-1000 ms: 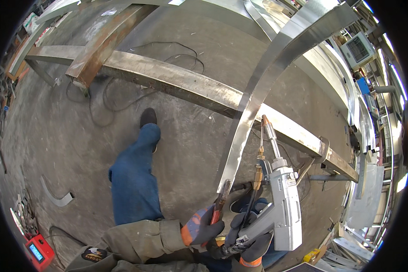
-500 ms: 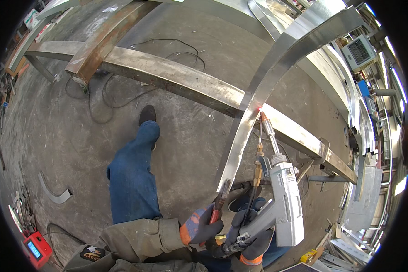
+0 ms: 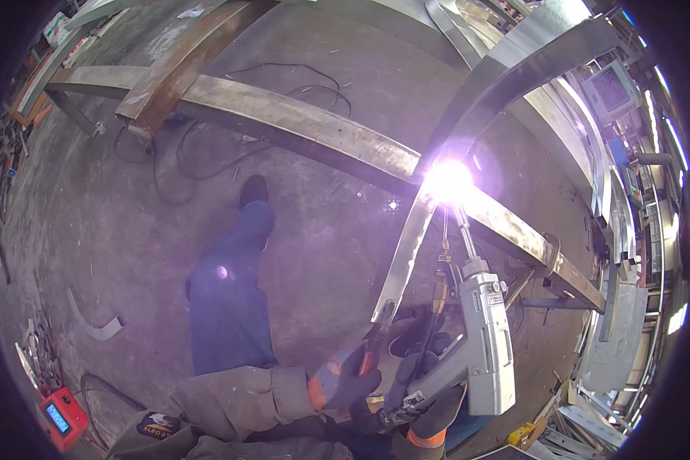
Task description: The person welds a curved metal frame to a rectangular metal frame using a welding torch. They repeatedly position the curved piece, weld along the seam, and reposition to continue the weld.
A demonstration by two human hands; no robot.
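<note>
Little has moved, but bright light (image 3: 448, 181) now shines at two o'clock. Right hand (image 3: 438, 412) grips the gun (image 3: 489, 345) below it, at four; left hand (image 3: 348, 383) squeezes red-handled pliers (image 3: 369, 360) at six.

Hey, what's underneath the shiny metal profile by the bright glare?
The long steel beam and, lower, the floor. White glare hides the crossing, so contact there can't be seen.

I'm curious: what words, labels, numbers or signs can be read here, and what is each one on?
Dark patch on the olive sleeve: lettering beneath a pale emblem, not copied here.
Blue screen of the red box: characters too small to read surely.
Silver torch: a tiny label, too small to read.
I can make out no other text.
</note>
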